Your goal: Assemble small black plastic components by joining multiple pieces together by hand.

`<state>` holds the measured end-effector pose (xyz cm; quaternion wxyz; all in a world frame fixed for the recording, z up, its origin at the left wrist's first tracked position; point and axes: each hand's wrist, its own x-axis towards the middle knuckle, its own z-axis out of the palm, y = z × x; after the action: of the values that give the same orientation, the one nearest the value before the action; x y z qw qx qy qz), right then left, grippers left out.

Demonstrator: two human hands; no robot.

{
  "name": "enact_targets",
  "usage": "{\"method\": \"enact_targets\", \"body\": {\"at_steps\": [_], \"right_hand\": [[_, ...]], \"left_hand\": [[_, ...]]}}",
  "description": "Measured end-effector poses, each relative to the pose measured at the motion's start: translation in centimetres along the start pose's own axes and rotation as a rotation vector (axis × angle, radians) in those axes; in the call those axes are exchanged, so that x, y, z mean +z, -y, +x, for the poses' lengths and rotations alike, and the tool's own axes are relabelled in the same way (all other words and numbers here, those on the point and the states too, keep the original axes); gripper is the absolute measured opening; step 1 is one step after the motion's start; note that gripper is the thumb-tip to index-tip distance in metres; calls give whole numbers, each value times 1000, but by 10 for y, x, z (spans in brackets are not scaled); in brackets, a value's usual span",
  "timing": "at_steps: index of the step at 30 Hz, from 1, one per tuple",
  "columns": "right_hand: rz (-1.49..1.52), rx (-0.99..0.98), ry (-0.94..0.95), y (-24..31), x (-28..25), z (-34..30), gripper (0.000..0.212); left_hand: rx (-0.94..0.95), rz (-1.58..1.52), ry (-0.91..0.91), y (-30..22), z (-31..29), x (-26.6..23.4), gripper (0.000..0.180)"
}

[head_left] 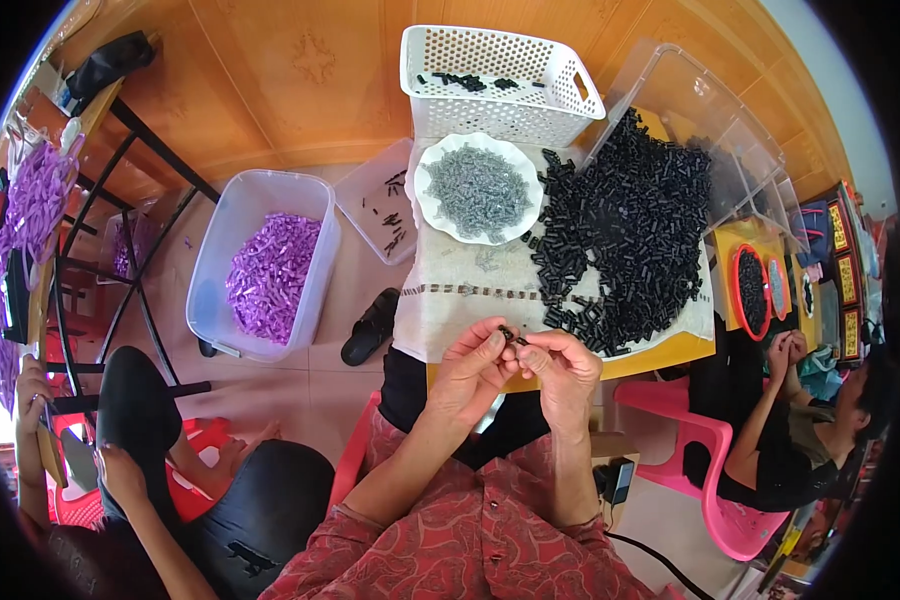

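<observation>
My left hand (pixel 467 368) and my right hand (pixel 567 378) meet in front of my lap at the table's near edge. Each pinches at a small dark piece (pixel 511 335) between thumb and fingertips. Its exact kind is too small to make out. Just beyond my hands, a big heap of short black plastic pieces (pixel 625 235) covers the right side of the cloth (pixel 450 322). To its left, a white scalloped plate (pixel 426 205) holds many small see-through grey pieces (pixel 478 190).
A white perforated basket (pixel 505 110) with some black pieces stands at the back, beside a see-through bin (pixel 760 135). On the floor at left is a tub (pixel 205 290) of purple pieces (pixel 273 275). One person sits at left; another sits at right on a pink chair (pixel 710 480).
</observation>
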<state>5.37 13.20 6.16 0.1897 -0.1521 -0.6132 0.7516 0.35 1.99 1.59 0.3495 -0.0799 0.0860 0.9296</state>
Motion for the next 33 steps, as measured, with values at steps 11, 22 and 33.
{"method": "enact_targets", "body": {"at_steps": [11, 22, 33], "right_hand": [[-32, 48, 6, 9, 5, -3, 19], [-104, -65, 30, 7, 4, -3, 13], [-206, -121, 13, 6, 6, -2, 14]], "left_hand": [[-18, -10, -16, 1, 0, -3, 19], [1, 23, -35, 1, 0, 0, 20], [70, 127, 27, 2, 2, -6, 19]]}}
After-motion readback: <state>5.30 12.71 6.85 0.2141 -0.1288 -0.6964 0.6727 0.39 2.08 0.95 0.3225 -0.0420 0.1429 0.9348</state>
